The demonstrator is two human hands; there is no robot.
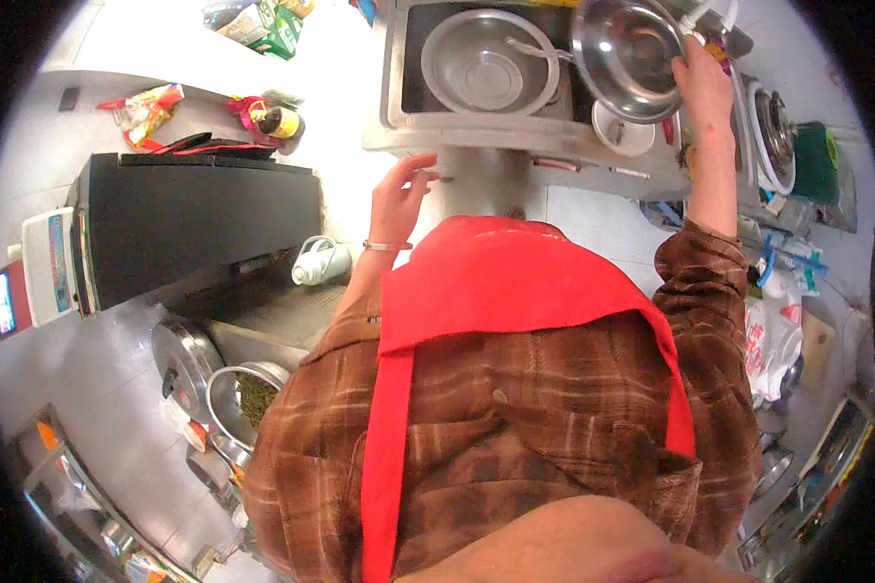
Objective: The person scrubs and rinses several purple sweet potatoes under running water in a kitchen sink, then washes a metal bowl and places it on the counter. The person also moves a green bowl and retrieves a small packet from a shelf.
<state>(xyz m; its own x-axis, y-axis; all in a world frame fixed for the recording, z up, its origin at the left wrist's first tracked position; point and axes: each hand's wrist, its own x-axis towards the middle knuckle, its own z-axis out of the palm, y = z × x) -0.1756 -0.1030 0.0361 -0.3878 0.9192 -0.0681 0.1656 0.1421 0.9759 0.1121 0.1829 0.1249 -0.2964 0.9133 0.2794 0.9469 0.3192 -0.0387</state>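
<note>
My right hand (pixel 707 89) grips the rim of a shiny stainless steel basin (pixel 624 60), which is tilted over the right side of the sink. Beneath that basin, a white bowl (pixel 623 132) shows in part on the sink's near edge. A second metal basin (pixel 447 73) rests in the sink's left part. My left hand (pixel 399 199) hangs in the air before the counter's near edge, fingers apart and loosely bent, with nothing in it. A red apron (pixel 525 282) covers my front.
The steel sink rim (pixel 437 126) runs along the far side. To the left stands a black cabinet (pixel 194 223), with a pale green jug (pixel 321 260) beside it. A pot of dark green stuff (pixel 253 398) sits at lower left. Pot lids (pixel 773 136) stand at right.
</note>
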